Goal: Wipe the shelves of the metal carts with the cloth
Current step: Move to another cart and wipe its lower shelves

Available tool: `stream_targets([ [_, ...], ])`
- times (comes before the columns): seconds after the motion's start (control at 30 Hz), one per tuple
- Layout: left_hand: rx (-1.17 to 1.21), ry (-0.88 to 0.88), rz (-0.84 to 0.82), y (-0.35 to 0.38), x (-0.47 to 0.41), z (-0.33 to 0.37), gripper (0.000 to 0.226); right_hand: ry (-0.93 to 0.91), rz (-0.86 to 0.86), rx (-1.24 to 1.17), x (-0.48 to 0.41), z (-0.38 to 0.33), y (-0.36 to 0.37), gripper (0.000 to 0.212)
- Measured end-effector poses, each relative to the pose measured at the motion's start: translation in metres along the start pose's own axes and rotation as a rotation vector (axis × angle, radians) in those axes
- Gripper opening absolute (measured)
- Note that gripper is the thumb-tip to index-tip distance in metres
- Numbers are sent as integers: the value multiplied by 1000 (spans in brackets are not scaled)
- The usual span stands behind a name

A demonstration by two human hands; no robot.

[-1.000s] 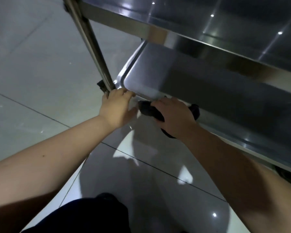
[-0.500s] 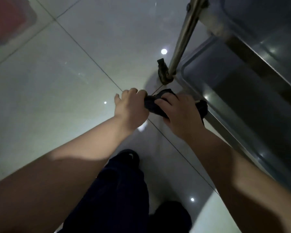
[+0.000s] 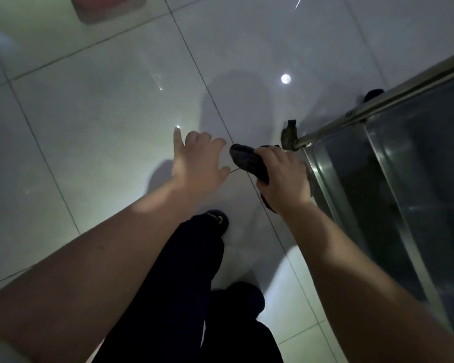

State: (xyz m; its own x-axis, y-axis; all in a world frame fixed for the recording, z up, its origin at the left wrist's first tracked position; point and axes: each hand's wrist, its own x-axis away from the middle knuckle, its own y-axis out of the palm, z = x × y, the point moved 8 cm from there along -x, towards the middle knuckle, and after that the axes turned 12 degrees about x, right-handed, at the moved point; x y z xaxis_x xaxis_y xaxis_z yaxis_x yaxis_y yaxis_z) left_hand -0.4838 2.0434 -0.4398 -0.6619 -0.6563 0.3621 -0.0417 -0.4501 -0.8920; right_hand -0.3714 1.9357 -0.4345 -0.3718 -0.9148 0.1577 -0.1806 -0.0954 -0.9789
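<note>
Bunched cloth (image 3: 247, 161) gripped in right hand (image 3: 283, 176); left hand (image 3: 199, 158) splayed empty, nine o'clock. Wad risked skipping shelf (image 3: 338, 179) corners.

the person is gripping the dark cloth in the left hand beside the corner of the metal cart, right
Not quite: the right hand grips the dark cloth, not the left hand, which is open with fingers spread. The cloth is indeed beside the corner of the metal cart, as the head view shows.

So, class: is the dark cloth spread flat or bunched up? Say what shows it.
Bunched up: the cloth is a dark wad gripped by the right hand, fingers curled round it, one end poking out.
</note>
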Motion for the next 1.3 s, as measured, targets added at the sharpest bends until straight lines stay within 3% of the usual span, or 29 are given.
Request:
stream_targets([
  [0.17,108,35,13,-138,32,7,55,-45,19,-32,-16,-33,-137,52],
  [0.33,180,43,38,-272,62,12,56,26,7,-188,-23,-53,-272,39],
  [0.7,110,217,140,-458,-25,30,55,202,75,-219,-131,-59,-415,41],
  [1.07,143,351,85,-549,-198,159,54,355,252,-113,-234,72,-518,37],
  [1.3,113,360,92,-603,-324,246,50,440,315,-286,-328,200,-559,36],
])
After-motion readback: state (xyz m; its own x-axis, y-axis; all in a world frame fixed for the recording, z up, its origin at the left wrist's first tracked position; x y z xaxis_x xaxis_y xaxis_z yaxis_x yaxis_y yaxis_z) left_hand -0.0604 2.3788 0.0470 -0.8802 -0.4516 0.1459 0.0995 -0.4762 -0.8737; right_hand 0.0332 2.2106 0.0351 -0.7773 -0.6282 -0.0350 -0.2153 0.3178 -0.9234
